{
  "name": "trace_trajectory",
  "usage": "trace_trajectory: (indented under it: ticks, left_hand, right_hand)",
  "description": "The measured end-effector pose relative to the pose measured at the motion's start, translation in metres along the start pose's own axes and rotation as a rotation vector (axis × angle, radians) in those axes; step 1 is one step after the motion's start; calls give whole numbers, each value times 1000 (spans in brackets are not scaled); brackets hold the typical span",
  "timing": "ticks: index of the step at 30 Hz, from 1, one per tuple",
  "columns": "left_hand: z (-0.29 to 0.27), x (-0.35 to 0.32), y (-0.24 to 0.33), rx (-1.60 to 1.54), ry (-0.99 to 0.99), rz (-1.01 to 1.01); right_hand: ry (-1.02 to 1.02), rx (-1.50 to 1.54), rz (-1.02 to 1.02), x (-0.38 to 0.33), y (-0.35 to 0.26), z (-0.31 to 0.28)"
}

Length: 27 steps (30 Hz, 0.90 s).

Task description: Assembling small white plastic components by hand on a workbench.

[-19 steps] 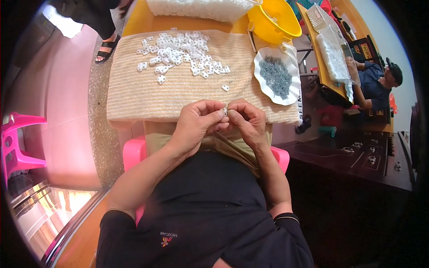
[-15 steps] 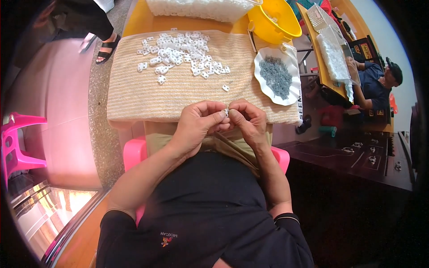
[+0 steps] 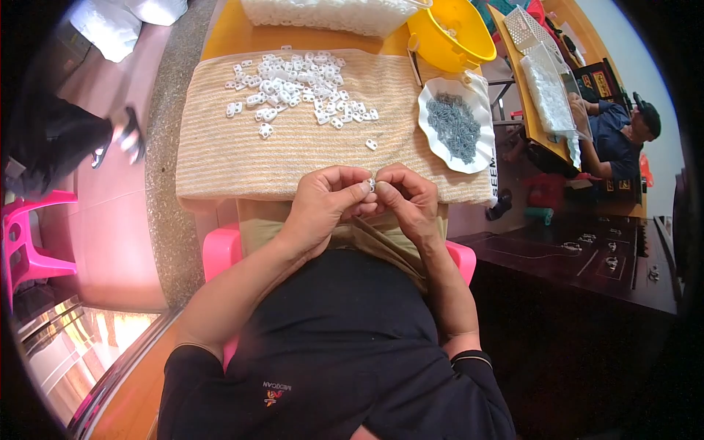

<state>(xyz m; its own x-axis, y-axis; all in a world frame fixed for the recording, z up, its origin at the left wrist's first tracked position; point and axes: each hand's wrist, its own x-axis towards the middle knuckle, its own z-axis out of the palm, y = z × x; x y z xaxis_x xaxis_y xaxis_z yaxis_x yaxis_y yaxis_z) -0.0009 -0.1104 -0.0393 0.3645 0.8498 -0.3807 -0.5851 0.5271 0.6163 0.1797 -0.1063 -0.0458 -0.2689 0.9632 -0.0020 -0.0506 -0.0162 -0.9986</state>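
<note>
Head: both hands (image 3: 370, 202) pinching small white piece (image 3: 372, 184)

I am wearing the one camera on my head, and it is looking steeply down over my chest and lap. My forearms are coming in from the lower edge, my hands (image 3: 367, 202) sitting close under it near the middle. It is facing forward across the mat (image 3: 293, 154) to the far tables. The fisheye is bending everything toward a dark rim.

Yellow table (image 3: 235, 33): beige woven mat (image 3: 242, 154), yellow bowl (image 3: 451, 33).
</note>
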Motion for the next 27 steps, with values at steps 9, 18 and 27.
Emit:
trace_trajectory:
  ticks: [9,18,27]
  left_hand:
    - [-2,1,-2,10,-12,-14]
    - [-1,1,-2,4,17,5]
    - [-3,1,-1,22,5,-21]
  right_hand:
    - [22,9,45,0,-2,1]
    - [14,23,70,0,-2,-1]
    - [28,-3,64,0,-2,0]
